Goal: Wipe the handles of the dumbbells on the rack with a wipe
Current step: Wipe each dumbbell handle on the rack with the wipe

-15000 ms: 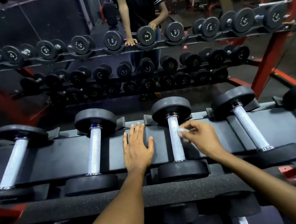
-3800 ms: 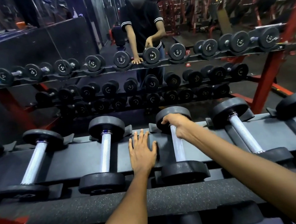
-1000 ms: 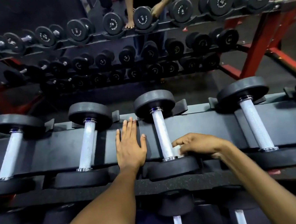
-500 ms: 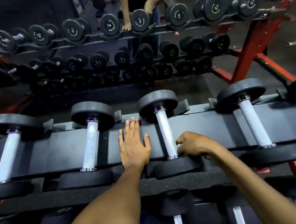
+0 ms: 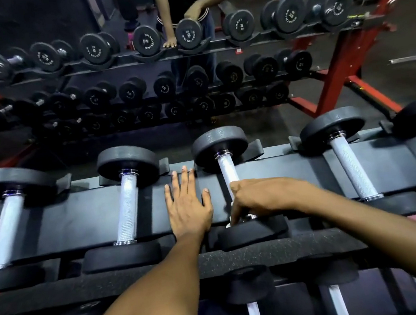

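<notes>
Several dumbbells with knurled silver handles lie across the dark rack (image 5: 80, 219). My right hand (image 5: 262, 197) is curled over the near end of the third dumbbell's handle (image 5: 226, 173), its fingers wrapped down around the bar by the near weight head (image 5: 253, 232). The wipe is hidden under that hand. My left hand (image 5: 189, 205) lies flat, fingers straight, on the rack surface just left of that dumbbell. Neighbouring handles stand to the left (image 5: 127, 209) and to the right (image 5: 351, 168).
A mirror behind the rack shows a person's reflection (image 5: 186, 10) and mirrored rows of dumbbells (image 5: 143, 41). A red frame (image 5: 341, 66) rises at the right. A lower rack tier with more dumbbells (image 5: 248, 284) sits below my arms.
My right hand has slid down the third handle to its near end and now covers it from above, hiding the wipe. My left hand has stayed flat on the rack.
</notes>
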Demonstrator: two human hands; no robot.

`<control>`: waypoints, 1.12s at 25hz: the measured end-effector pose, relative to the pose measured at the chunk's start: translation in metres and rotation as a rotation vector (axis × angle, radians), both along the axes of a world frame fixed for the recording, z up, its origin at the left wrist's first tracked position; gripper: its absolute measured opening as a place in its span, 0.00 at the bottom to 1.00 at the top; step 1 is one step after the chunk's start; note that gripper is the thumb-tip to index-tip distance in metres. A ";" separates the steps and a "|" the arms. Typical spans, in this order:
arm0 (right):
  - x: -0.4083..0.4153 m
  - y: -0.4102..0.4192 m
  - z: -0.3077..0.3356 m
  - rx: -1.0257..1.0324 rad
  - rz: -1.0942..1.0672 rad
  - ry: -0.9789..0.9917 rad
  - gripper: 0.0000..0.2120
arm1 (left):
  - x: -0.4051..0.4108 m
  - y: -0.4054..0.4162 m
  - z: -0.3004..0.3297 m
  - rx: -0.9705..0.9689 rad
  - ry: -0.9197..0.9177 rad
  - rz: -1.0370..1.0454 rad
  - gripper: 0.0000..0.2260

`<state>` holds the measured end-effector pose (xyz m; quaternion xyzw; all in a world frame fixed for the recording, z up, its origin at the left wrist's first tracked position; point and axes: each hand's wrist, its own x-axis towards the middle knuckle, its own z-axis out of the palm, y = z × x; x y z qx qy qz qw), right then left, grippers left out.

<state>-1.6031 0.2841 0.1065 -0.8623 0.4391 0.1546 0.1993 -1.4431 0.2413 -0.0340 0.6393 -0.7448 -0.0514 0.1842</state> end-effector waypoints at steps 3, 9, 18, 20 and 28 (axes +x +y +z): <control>-0.016 0.001 -0.004 -0.002 -0.052 -0.112 0.20 | -0.001 -0.002 0.000 -0.019 0.002 0.002 0.30; -0.045 0.019 0.005 0.102 -0.193 -0.194 0.16 | -0.001 0.001 0.003 -0.003 0.012 -0.001 0.31; -0.041 0.005 -0.075 0.728 -0.893 -0.950 0.18 | -0.001 0.001 0.002 -0.010 0.021 -0.001 0.30; -0.056 0.000 -0.085 0.936 -0.797 -1.060 0.25 | -0.001 0.001 0.002 -0.003 0.012 -0.001 0.30; -0.063 -0.022 -0.109 0.933 -0.663 -0.917 0.17 | -0.001 0.003 0.003 0.014 0.004 0.004 0.30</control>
